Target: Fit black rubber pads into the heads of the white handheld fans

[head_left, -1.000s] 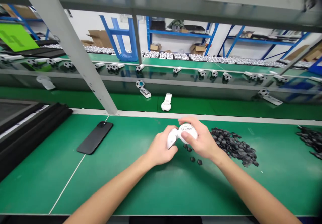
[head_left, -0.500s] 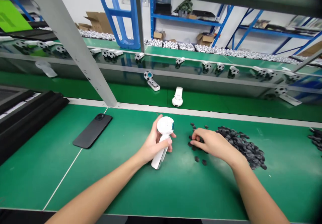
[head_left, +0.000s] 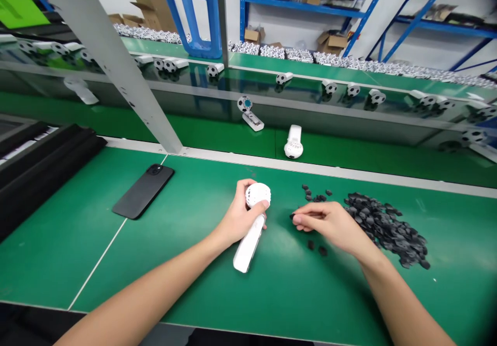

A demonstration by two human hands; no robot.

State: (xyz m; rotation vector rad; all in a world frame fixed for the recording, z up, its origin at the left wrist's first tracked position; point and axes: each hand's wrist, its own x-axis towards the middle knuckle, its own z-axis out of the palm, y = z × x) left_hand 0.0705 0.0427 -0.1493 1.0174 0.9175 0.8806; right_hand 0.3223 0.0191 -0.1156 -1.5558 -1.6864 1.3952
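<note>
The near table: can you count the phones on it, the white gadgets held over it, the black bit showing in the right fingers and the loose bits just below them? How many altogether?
Phone: 1
White gadget, in the left fingers: 1
Black bit, in the right fingers: 1
Loose bits: 2
Total: 5

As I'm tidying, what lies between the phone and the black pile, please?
In the head view: the left hand holding a white device, right hand, loose black pieces.
</note>
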